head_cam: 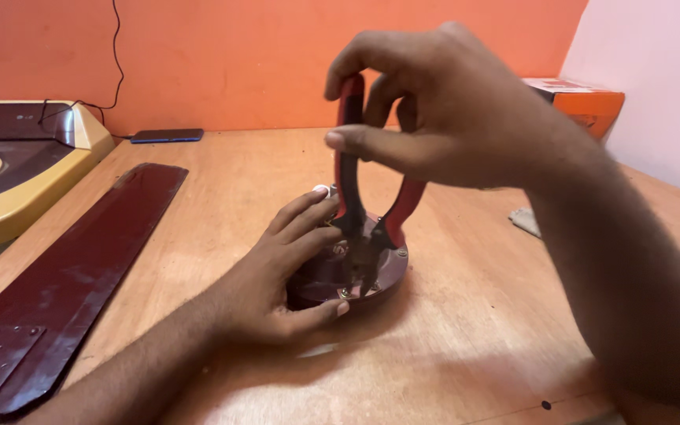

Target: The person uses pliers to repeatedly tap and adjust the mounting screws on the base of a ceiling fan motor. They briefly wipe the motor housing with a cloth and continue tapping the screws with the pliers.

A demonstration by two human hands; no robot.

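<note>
Holding the pliers (367,212) by their 2 red handles, the right hand (426,118) has its fingers (371,145) curled tight around them. The pliers stand almost straight up, nose down on the round dark red motor (332,275). The left hand (281,275) wraps the motor's side, fingers half open, on a wooden counter (466,315) by an orange wall (238,55).

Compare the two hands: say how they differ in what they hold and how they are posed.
The right hand is raised and grips the red-handled pliers upright; the left hand lies low on the wooden table, cupping the round maroon housing. The right hand's fingers curl around the handles; the left hand's fingers spread along the housing's side. Both are bare.
</note>
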